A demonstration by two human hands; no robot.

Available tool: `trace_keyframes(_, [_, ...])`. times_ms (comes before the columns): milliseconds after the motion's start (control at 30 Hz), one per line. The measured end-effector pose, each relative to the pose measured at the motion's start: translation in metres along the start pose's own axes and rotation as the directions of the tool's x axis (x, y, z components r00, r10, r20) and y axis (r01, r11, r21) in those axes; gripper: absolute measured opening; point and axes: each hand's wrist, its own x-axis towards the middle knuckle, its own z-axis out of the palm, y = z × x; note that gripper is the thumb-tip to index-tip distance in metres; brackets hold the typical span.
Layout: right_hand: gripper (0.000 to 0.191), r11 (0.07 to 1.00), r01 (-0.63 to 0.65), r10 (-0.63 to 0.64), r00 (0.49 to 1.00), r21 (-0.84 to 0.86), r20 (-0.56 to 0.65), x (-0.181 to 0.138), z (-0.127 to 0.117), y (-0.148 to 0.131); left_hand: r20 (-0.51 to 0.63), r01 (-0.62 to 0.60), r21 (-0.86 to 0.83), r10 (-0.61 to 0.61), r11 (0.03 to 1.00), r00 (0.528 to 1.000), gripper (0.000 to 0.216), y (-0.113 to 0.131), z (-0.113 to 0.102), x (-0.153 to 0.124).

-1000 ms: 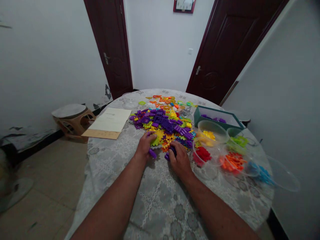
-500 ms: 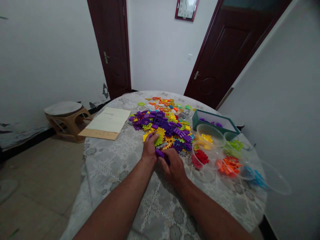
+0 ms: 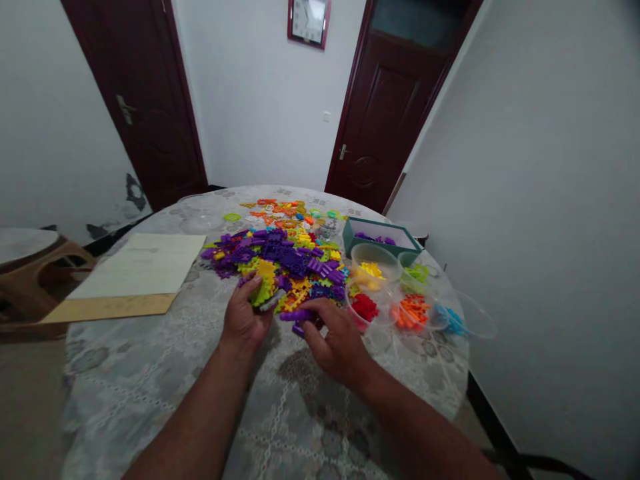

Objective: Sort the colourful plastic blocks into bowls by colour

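Observation:
My left hand (image 3: 243, 319) is closed around yellow and lime-green toothed gears (image 3: 265, 279), its thumb on top. A grey piece (image 3: 273, 300) sticks out beside its fingers; whether it is held too I cannot tell. Just to the right, my right hand (image 3: 336, 339) pinches a purple plastic piece (image 3: 295, 316) between thumb and fingers, and a second purple bit (image 3: 299, 329) shows under it. Both hands are over the near edge of a heap of mostly purple gear pieces (image 3: 290, 259).
Clear round tubs to the right hold yellow (image 3: 370, 272), red (image 3: 365, 307), orange (image 3: 413, 312), lime-green (image 3: 417, 272) and blue pieces (image 3: 450, 320). Behind them stands a green box (image 3: 407, 241) with purple pieces inside. A paper sheet (image 3: 143, 263) lies at left on the patterned tablecloth (image 3: 280, 427).
The camera view has swung to the right. My hands have drawn apart, the right one with the purple piece, while the left keeps the yellow and green gears.

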Motion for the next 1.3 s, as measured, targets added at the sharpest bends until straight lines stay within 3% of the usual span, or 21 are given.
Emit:
trace_keyframes(100, [0.014, 0.986, -0.085, 0.096, 0.992, -0.141, 0.078, 0.011, -0.038, -0.005, -0.025, 0.003, -0.007, -0.004, 1.000, 1.000, 0.027, 0.003, 0.003, -0.004])
trace_keyframes(200, [0.013, 0.955, -0.129, 0.149, 0.987, -0.268, 0.057, 0.040, -0.080, 0.016, -0.032, 0.008, -0.015, -0.008, 1.000, 0.999, 0.027, 0.005, 0.004, -0.006])
trace_keyframes(300, [0.015, 0.871, -0.221, 0.189, 0.975, -0.439, -0.116, 0.084, -0.123, 0.061, -0.048, 0.015, -0.011, -0.016, 1.000, 0.999, 0.030, 0.004, 0.003, -0.005])
trace_keyframes(400, [0.026, 0.722, -0.436, 0.262, 0.891, -0.538, -0.371, 0.127, -0.154, 0.105, -0.033, 0.023, 0.002, -0.023, 1.000, 0.999, 0.032, 0.001, 0.000, -0.001])
trace_keyframes(467, [0.039, 0.696, -0.484, 0.262, 0.859, -0.530, -0.441, 0.144, -0.162, 0.122, -0.013, 0.031, 0.013, -0.031, 0.999, 0.999, 0.033, -0.001, -0.004, 0.003])
trace_keyframes(600, [0.039, 0.753, -0.394, 0.203, 0.901, -0.526, -0.384, 0.144, -0.143, 0.114, 0.013, 0.020, 0.020, -0.021, 1.000, 1.000, 0.034, -0.007, -0.010, 0.011])
trace_keyframes(733, [0.031, 0.916, -0.177, 0.146, 0.983, -0.360, -0.113, 0.117, -0.090, 0.072, 0.124, 0.000, 0.054, -0.007, 0.999, 0.992, 0.041, -0.015, -0.015, 0.016])
trace_keyframes(800, [0.032, 0.963, -0.133, 0.143, 0.989, -0.234, 0.027, 0.103, -0.062, 0.049, 0.191, 0.012, 0.086, -0.028, 0.996, 0.981, 0.044, -0.019, -0.015, 0.014])
trace_keyframes(900, [0.033, 0.984, -0.124, 0.141, 0.981, -0.131, 0.136, 0.090, -0.032, 0.025, 0.275, 0.024, 0.151, -0.066, 0.988, 0.959, 0.044, -0.023, -0.016, 0.011])
trace_keyframes(1133, [0.029, 0.981, -0.194, 0.187, 0.965, 0.015, 0.185, 0.076, -0.010, 0.018, 0.333, 0.002, 0.235, -0.082, 0.972, 0.939, 0.042, -0.024, -0.017, 0.010])
trace_keyframes(1300, [0.033, 0.970, -0.238, 0.233, 0.968, 0.054, 0.091, 0.065, 0.002, 0.027, 0.344, 0.033, 0.294, -0.138, 0.955, 0.929, 0.045, -0.023, -0.016, 0.008])
